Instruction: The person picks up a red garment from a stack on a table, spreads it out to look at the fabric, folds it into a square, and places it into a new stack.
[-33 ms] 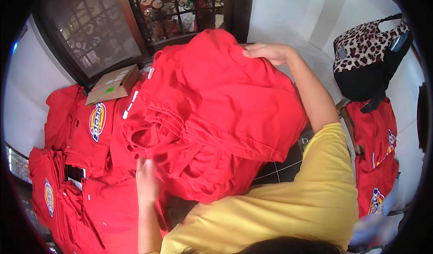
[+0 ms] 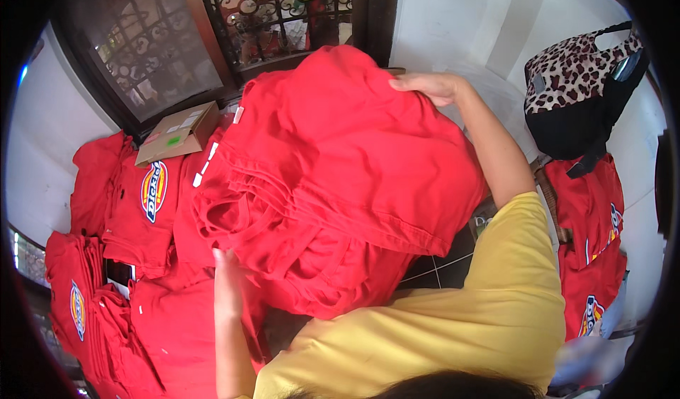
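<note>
**Stack of red garments held at both ends**

The stack (image 2: pixel 340 179) of folded red garments occupies the centre of the view, raised in front of the person and tilted, its layered edges showing on the left side. The right hand (image 2: pixel 428 86) rests on the stack's far upper edge, fingers curled over the cloth in a grasp. The left hand (image 2: pixel 228 285) is at the stack's near lower edge, fingers extended and pressed against the fabric; whether it grips or only supports cannot be told, since the fingertips are hidden by cloth.

To the left, further red shirts (image 2: pixel 134 208) lie spread and piled on a surface, some showing a printed chest emblem. A flat cardboard box (image 2: pixel 177 133) sits at the far edge of that pile, just beside the stack. A dark phone-like item (image 2: pixel 119 273) lies among the shirts, too small to identify firmly.

On the right, a leopard-print bag (image 2: pixel 577 91) stands against the white wall, with more red shirts (image 2: pixel 591 243) directly below it. A window grille (image 2: pixel 283 13) runs behind.
</note>
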Tool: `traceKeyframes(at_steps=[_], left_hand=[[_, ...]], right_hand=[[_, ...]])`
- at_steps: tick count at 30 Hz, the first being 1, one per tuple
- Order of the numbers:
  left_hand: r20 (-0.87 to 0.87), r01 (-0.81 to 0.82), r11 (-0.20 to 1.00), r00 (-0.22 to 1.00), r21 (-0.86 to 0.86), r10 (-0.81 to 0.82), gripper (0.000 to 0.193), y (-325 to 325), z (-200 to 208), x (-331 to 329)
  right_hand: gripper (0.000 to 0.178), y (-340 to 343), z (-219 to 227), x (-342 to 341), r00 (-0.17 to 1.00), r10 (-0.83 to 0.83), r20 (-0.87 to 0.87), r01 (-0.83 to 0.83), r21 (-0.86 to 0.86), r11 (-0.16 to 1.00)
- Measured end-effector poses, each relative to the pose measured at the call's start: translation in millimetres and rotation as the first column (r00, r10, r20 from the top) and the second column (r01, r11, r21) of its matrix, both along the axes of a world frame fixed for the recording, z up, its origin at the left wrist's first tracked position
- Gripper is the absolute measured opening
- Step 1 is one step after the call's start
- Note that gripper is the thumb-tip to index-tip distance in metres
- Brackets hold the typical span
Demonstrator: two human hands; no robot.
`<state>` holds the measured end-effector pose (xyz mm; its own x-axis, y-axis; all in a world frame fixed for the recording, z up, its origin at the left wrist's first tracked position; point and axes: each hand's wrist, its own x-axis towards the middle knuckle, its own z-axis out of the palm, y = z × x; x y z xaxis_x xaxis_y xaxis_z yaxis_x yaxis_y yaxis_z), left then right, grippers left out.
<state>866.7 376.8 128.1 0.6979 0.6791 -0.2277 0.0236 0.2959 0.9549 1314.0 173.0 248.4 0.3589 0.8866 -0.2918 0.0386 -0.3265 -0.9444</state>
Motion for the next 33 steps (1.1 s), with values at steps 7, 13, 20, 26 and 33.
traceKeyframes(at_steps=[7,13,20,26,33], left_hand=[[0.047,-0.114,0.884,0.994,0.454,0.104,0.036,-14.9,13.8,48.0],[-0.013,-0.495,0.867,0.869,-0.055,0.495,0.02,-17.5,-29.3,-38.1],[0.137,-0.271,0.942,0.944,-0.198,0.3,0.056,-19.2,-20.0,-54.3],[0.056,-0.179,0.981,0.981,-0.074,0.183,0.074,-45.8,-5.4,-26.1],[0.054,-0.165,0.982,0.986,0.096,0.16,0.092,-52.3,-24.3,4.1]], right_hand=[[0.067,18.0,41.0,-79.8,0.608,0.148,0.78,-0.067,-0.135,0.989],[0.076,-22.3,39.1,-90.4,0.873,0.08,0.482,-0.099,0.014,0.995],[0.075,0.4,-56.1,-30.5,0.997,0.075,0.017,-0.072,-0.153,0.986],[0.061,50.7,7.9,-158.3,0.502,0.301,0.811,-0.256,-0.194,0.947],[0.058,26.9,-15.8,-187.3,0.447,0.067,0.892,-0.368,0.115,0.922]])
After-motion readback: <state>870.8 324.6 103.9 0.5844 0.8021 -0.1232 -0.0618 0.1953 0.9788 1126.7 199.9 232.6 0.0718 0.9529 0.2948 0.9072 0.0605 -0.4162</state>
